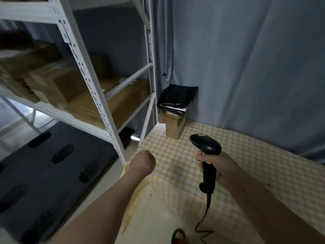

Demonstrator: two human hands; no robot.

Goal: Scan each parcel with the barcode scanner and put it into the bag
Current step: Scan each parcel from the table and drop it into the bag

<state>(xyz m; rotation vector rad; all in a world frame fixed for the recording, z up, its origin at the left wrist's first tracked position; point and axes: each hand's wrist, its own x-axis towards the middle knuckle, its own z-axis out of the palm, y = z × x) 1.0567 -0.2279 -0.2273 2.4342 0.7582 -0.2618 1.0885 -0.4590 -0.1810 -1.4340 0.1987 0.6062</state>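
While no parcel is being held, the scene is being taken in from above, and the bag cannot be picked out with certainty anywhere in the frame. The white metal shelving unit (98, 95) is being occupied across the upper left by blurred cardboard boxes (58, 85), probably stored stock. The table in its yellow checked tablecloth (263, 173) is being kept as the work surface across the lower right. At its far corner, centre of the frame, a small stack of parcels (173, 120) is being kept, brown cartons topped by black plastic mailers, seemingly waiting within reach for scanning. The barcode scanner (206, 155) is being gripped round its handle by the right hand (214, 166), head aimed away toward that stack, its cable trailing to the bottom edge. The left hand (143, 162), lower centre, is being held curled into a fist, holding nothing, likely about to reach for a parcel.
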